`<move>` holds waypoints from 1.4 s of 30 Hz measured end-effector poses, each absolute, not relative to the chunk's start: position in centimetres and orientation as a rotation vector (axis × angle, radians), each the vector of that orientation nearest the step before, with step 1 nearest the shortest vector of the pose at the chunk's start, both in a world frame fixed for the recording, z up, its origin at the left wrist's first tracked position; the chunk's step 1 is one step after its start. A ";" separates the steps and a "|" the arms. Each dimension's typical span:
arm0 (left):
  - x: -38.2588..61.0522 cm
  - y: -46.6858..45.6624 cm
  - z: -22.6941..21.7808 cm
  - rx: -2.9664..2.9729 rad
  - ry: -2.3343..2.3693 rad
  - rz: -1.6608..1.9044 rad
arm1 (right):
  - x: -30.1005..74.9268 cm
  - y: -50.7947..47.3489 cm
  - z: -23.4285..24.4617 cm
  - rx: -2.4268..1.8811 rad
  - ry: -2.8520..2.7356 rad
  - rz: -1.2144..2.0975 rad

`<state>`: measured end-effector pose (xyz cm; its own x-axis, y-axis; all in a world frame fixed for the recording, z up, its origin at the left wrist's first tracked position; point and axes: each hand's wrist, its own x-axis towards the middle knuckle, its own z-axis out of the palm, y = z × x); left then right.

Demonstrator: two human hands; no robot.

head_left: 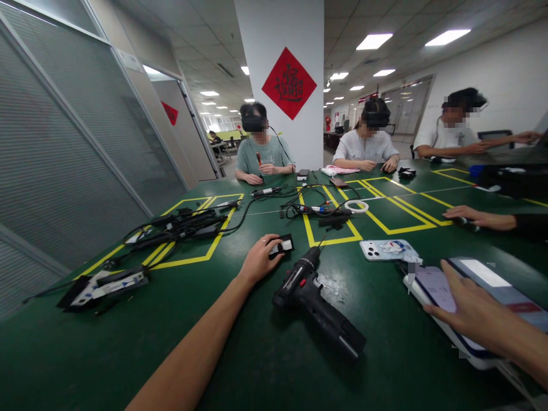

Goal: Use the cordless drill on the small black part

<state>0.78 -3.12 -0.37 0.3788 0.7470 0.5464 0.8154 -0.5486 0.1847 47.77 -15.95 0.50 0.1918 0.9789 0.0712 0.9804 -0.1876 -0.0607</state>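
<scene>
My left hand [260,260] reaches forward over the green table [240,354] and its fingers are closed on a small black and white block [282,246]. A black cordless drill [314,302] lies on its side just right of that hand. My right hand [468,311] lies flat with fingers stretched out on a phone screen [432,285] at the right, beside a second phone [496,285]. A phone in a cartoon case [387,249] lies beyond them.
Black cables and tools [184,225] lie inside yellow taped squares at the left and centre. A white tape ring [356,206] sits mid-table. Another person's hand [471,217] rests at the right. Three people with headsets sit at the far side near a white pillar [280,80].
</scene>
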 end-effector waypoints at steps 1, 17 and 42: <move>0.8 -3.1 -0.4 -2.510 -1.431 -0.899 | 47.8 -15.9 0.5 -2.347 -1.964 0.004; 0.9 -3.3 -0.2 -2.524 -1.430 -0.918 | 49.2 -15.7 -0.3 -2.323 -2.039 0.081; 1.8 -4.2 0.8 -2.478 -1.393 -1.045 | 20.1 -6.4 7.6 -1.247 -1.873 0.682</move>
